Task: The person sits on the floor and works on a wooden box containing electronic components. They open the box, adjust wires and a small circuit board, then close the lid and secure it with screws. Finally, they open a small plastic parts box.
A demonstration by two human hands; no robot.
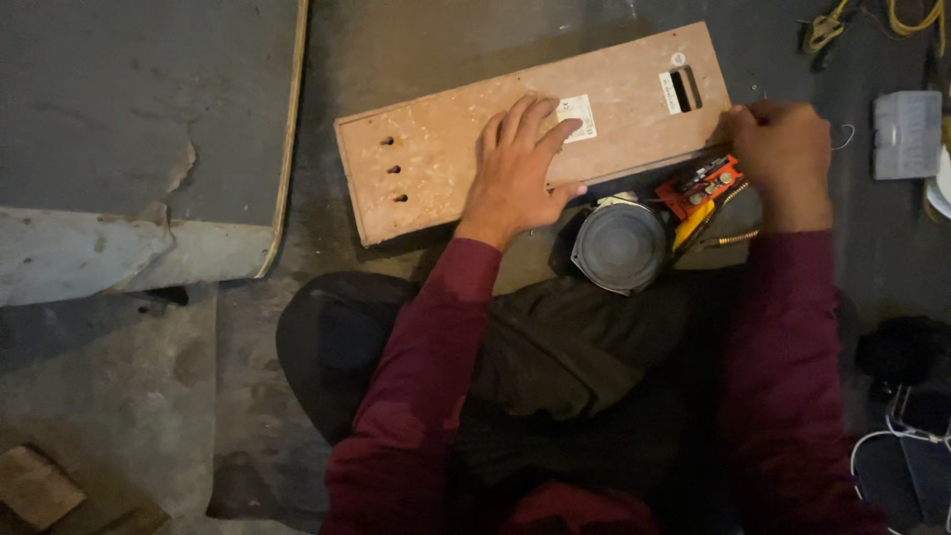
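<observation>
A long chipboard panel (446, 149) lies on the concrete floor in front of me, with three small holes near its left end and a slot near its right end. My left hand (517, 163) rests flat on the middle of the panel, fingers spread. My right hand (783, 149) is closed at the panel's right edge; what it grips is hidden by the fingers. Just below the panel sit a round grey speaker (619, 246) and a small red circuit board (701, 183) with yellow wires.
A worn grey mat (139, 109) with a curling edge covers the floor at left. A pale plastic box (906, 134) lies at the far right, with yellow cords (916, 18) above it. White cables (897, 436) trail at the lower right.
</observation>
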